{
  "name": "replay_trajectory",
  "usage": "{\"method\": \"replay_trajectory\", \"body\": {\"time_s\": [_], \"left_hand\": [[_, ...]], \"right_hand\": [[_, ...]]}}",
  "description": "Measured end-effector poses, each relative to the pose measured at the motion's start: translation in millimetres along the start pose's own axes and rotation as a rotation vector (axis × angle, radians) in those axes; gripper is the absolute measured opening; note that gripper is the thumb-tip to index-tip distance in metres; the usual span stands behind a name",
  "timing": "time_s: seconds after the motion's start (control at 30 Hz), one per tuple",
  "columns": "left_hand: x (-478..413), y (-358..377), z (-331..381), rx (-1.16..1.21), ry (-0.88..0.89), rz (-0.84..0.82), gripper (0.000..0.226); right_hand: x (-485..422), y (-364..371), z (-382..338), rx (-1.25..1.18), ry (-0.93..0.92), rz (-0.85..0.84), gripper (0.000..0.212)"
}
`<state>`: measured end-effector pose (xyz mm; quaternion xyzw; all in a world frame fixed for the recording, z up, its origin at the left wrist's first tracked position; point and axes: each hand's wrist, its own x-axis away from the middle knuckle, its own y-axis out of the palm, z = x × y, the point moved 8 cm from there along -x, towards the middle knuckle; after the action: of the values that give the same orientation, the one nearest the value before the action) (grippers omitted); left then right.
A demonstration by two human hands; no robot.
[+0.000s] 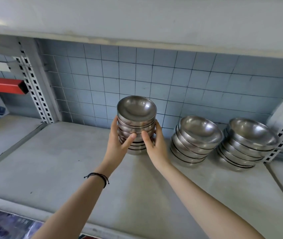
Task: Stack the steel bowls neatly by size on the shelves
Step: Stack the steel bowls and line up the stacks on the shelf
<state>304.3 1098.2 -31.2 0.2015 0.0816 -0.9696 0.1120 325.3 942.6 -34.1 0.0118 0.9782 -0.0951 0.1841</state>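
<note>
Your left hand (118, 144) and right hand (155, 147) wrap around a pile of bowls (136, 118) that looks set down on the shelf (59, 161), beside a second pile (195, 140) and a third pile (248, 144), so you seem nearly done.

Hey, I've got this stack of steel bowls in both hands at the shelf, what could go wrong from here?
1. The held stack is tall, and the left hand and right hand grip it only around mid-height. If it tilts, the top bowls may slide off.
2. The middle stack and right stack sit staggered and leaning. A bump from the right hand could topple them.
</note>
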Motion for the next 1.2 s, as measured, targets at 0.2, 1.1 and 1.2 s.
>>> {"method": "replay_trajectory", "body": {"time_s": [0.2, 1.1, 1.2], "left_hand": [[2, 0, -11, -0.03, -0.044, -0.094, 0.087], [133, 74, 68, -1.383, 0.191, -0.6, 0.058], [160, 128, 90, -1.355, 0.237, -0.612, 0.076]], "right_hand": [[7, 4, 4, 0.02, 0.011, -0.023, 0.053], [146, -178, -23, 1.196, 0.227, -0.493, 0.056], [173, -233, -25, 1.198, 0.232, -0.447, 0.059]]}}
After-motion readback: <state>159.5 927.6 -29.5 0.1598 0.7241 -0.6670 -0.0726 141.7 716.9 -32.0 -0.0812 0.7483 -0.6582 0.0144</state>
